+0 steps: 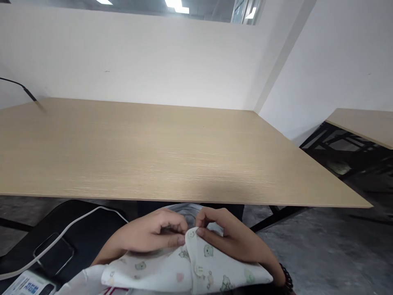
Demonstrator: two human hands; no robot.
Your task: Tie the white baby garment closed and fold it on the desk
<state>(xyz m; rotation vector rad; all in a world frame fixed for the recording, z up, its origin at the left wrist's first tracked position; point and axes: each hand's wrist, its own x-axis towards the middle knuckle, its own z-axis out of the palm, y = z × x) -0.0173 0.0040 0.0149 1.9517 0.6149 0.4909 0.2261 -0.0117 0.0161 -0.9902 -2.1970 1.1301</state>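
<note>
Fingers [207, 214] of the right hand [238, 237] are pinching the rounded corner of a white cloth [186, 266] between thumb and bent forefinger; those of the left hand [147, 231] are bending above their thumb beside the overlapping edge, though one cannot tell whether they are gripping fabric. Beyond, a flat, matte white wall [147, 57] is standing behind a broad wood-grain desk [159, 143], whose pale, finely streaked top is catching a soft sheen. Mottled grey floor [307, 250] is showing below. At the left, a round-cornered black chair seat [89, 235] is jutting out. Soft and printed with small animals, the cloth is lying across the person's lap, just below the desk's near edge. A smooth white cable [66, 227] is curving over the seat. Dark round beads are forming a bracelet [286, 277] on the right wrist.
</note>
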